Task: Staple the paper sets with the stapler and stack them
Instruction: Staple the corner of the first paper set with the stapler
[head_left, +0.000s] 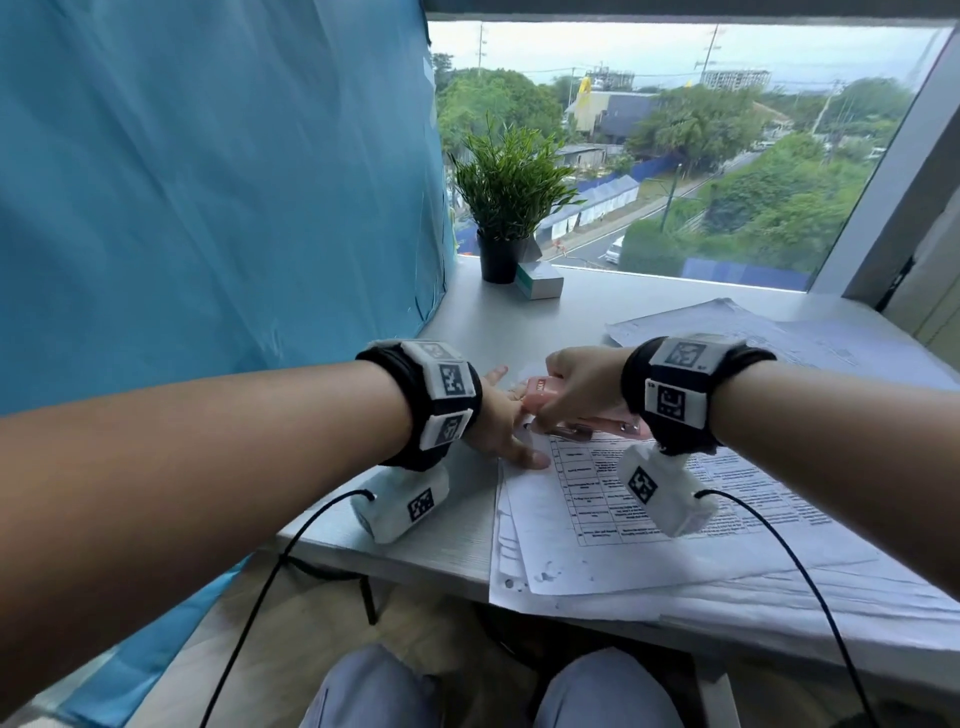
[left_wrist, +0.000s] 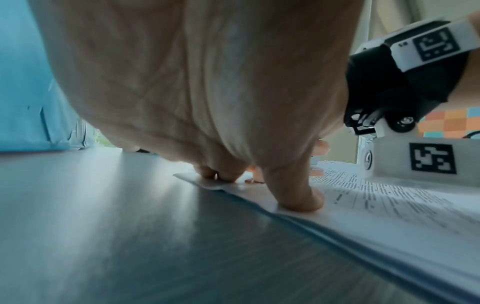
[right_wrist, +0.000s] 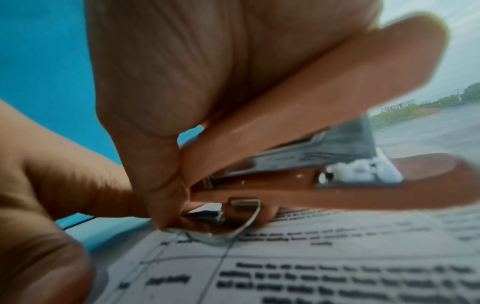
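A pink stapler sits over the far left corner of the printed paper set on the white table. My right hand grips the stapler from above, fingers curled round its top and base. The stapler's metal rear tab rests on the printed sheet. My left hand lies flat beside it, straight fingers pressing the paper's left edge onto the table. The stapler's mouth is hidden behind my right hand.
More loose sheets lie at the far right of the table. A potted plant and a small box stand at the back by the window. A blue curtain hangs at the left. Wrist-camera cables drop off the front edge.
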